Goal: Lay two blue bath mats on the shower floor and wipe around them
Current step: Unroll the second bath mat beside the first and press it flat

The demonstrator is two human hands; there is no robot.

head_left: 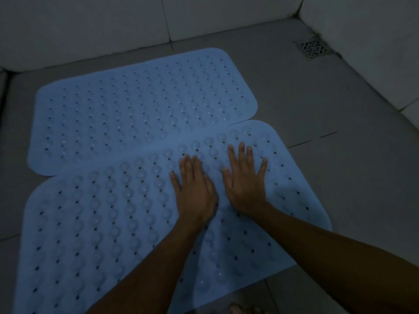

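A square metal drain grate [313, 49] sits in the floor's far right corner, beside white wall tiles [226, 14].

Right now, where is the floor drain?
In the head view the floor drain sits at the upper right, in the floor's far corner where two walls meet, beyond and right of the far bath mat.

mats: the near mat [102, 223] and far mat [136, 109] lie flat, near one lapping over the far one's front edge, covering most of the floor's middle
hands: left hand [195, 193] and right hand [246, 184] lie flat side by side on the near mat, forearms crossing its near right part
right side: bare floor [328, 114] runs between mats and right wall [374, 53]
far strip: narrow floor band before the back wall [90, 26]
corner: drain grate [314, 49], flush
left: thin floor margin
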